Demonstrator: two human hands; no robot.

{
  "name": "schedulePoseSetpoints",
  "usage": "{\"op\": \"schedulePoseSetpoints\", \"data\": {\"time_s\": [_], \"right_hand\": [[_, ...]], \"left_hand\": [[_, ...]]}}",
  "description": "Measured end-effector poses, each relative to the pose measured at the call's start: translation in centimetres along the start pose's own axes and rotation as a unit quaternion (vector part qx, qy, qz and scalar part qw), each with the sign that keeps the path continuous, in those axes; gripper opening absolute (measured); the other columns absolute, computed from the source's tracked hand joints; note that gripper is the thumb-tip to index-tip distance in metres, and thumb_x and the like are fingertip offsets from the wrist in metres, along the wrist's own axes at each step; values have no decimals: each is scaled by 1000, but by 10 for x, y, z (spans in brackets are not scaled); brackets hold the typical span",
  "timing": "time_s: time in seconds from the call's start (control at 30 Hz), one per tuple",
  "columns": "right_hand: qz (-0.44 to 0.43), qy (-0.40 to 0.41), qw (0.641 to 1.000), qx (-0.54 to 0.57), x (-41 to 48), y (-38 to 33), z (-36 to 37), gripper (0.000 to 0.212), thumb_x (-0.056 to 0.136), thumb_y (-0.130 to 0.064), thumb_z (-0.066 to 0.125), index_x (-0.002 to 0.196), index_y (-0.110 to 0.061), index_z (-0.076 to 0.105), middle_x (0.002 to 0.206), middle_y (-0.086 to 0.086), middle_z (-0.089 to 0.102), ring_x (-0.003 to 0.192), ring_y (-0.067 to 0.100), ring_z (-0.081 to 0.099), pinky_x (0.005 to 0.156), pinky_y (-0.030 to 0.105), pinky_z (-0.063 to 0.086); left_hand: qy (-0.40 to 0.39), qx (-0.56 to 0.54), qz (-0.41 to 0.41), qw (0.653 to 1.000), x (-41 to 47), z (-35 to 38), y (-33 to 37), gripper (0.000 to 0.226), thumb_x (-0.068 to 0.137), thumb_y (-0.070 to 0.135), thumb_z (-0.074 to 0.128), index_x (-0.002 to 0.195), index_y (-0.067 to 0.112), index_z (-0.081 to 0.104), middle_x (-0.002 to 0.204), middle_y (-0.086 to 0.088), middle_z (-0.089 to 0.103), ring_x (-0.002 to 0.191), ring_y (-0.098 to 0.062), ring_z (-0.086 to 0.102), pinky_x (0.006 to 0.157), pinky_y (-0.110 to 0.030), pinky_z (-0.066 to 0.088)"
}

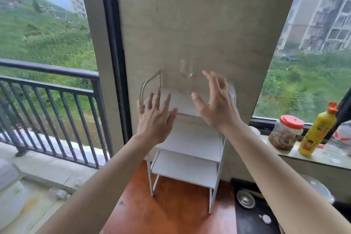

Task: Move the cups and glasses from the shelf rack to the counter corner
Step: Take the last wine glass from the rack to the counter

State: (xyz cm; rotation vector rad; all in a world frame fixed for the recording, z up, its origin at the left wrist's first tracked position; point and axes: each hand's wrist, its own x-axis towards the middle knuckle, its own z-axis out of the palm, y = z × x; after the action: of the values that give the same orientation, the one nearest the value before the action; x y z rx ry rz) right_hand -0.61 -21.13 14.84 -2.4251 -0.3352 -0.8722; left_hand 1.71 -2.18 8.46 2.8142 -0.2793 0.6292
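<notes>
A tall, clear stemmed glass stands at the back of the top tier of a white metal three-tier shelf rack. The left hand and right hand hover at the rack's top tier, just in front of the glass. Each grip is apart, fingers spread, holding nothing.

The glass looks top-heavy and is faint against the beige wall, so a brushing finger could tip it off the rack.

The rack stands on a reddish-brown wooden worktop. Right of the rack, a windowsill holds a red-lidded clear jar and a yellow plastic bottle. Left of the rack is a dark balcony railing.
</notes>
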Motion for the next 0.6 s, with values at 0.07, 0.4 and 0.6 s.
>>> {"op": "schedulePoseSetpoints", "data": {"time_s": [0.07, 0.4, 0.6], "right_hand": [[49, -20, 998, 33, 21, -1, 12, 70, 95, -39, 60, 156, -23, 27, 155, 6, 35, 141, 26, 37, 109, 33, 31], [203, -51, 968, 142, 119, 15, 94, 110, 85, -48, 74, 160, -17, 0, 154, 23, 27, 140, 40, 38, 113, 41, 34], [186, 15, 965, 183, 139, 20, 112, 86, 87, -38, 75, 153, -14, 25, 143, 20, 44, 127, 34, 51, 100, 29, 38]], "left_hand": [[-29, 22, -3, 999, 3, 12, -3, 65, 101, 56, 6, 159, 27, 13, 168, -8, 7, 154, -28, -3, 118, -61, -11], [-41, 61, -5, 997, 3, 21, -5, 61, 102, 52, 8, 158, 29, 13, 167, -4, 9, 154, -26, -2, 116, -62, -13], [-37, 66, -5, 997, 6, 25, -6, 60, 102, 49, 14, 159, 29, 9, 168, -3, 6, 154, -25, -4, 116, -61, -16]]}}
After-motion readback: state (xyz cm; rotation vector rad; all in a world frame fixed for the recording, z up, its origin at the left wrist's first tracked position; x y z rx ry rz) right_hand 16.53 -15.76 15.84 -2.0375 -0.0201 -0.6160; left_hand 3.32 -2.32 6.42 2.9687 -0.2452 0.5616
